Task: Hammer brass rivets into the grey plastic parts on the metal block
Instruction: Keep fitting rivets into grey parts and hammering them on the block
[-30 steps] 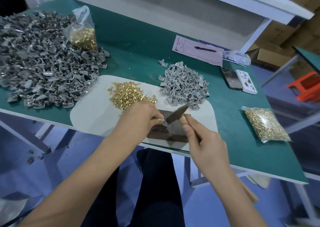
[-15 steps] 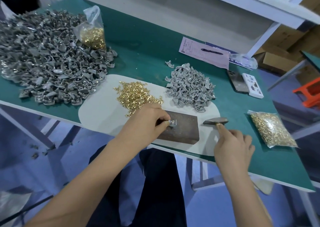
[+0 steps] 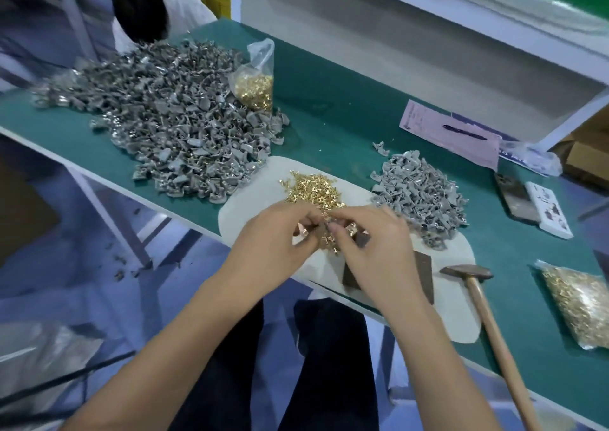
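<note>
- Your two forearms reach in from the near edge of the green desk [image 3: 346, 107] and meet over the pale mat [image 3: 250, 200], at the near edge of the loose brass rivets [image 3: 311, 190].
- Your left hand [image 3: 273, 242] lies knuckles up, its fingers curled inward; they pinch a small grey plastic part [image 3: 304, 231], only partly visible between the fingertips.
- Your right hand [image 3: 372, 249] also lies knuckles up, fingers bent toward the left hand. They seem to pinch something tiny where the hands meet, but blur hides it, so I cannot tell whether a rivet is held.
- The metal block [image 3: 423, 272] sits on the mat, mostly hidden beneath your right hand and wrist; only its right end and near corner show.
- The hammer [image 3: 478, 285] lies just right of the block, its head on the mat's edge and its wooden handle running over the desk's near edge.
- A small heap of grey parts [image 3: 418, 193] rests behind the block; a far larger heap [image 3: 171, 117] covers the left of the desk, a bag of rivets [image 3: 255, 88] leaning on it. Another bag [image 3: 580, 302] lies at the far right.
- Half a second ago your right hand gripped the hammer beside the block and your left held the part on the block; now the hammer lies released and both hands have shifted left to the rivets.
</note>
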